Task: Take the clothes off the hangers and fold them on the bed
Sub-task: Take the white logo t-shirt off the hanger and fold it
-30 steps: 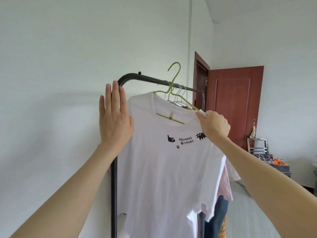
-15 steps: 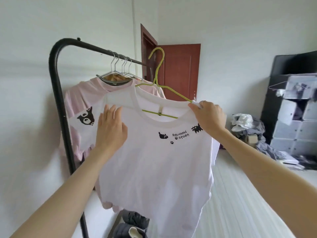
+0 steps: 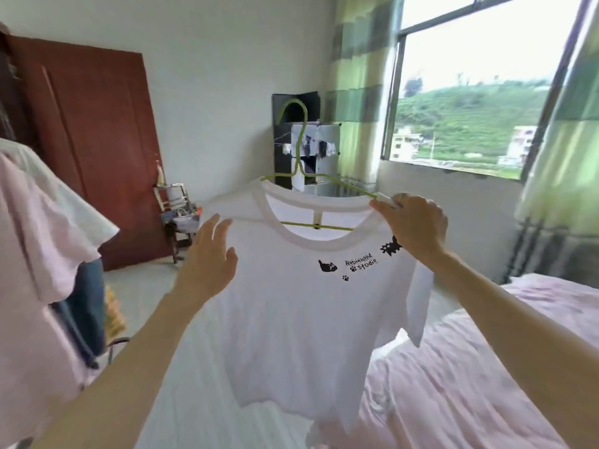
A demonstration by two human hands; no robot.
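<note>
A white T-shirt [image 3: 285, 319] with small black cat prints hangs on a green wire hanger [image 3: 299, 147], held up in front of me. My right hand [image 3: 413, 225] grips the shirt's right shoulder together with the hanger's arm. My left hand [image 3: 209, 257] lies with relaxed fingers against the shirt's left shoulder. The bed [image 3: 486, 367] with a pink cover is below and to the right; the shirt's hem hangs over its near edge.
More clothes, pink and dark blue [image 3: 39, 270], hang at the left edge. A red-brown door [image 3: 94, 140] stands behind them, with a small cluttered stand [image 3: 176, 209] beside it. A black and white storage cube unit [image 3: 311, 147] is in the corner by the window [image 3: 470, 92].
I have turned right, away from the rack, carrying the shirt on its hanger toward the bed. My right hand keeps its grip; my left hand stays at the left shoulder.
</note>
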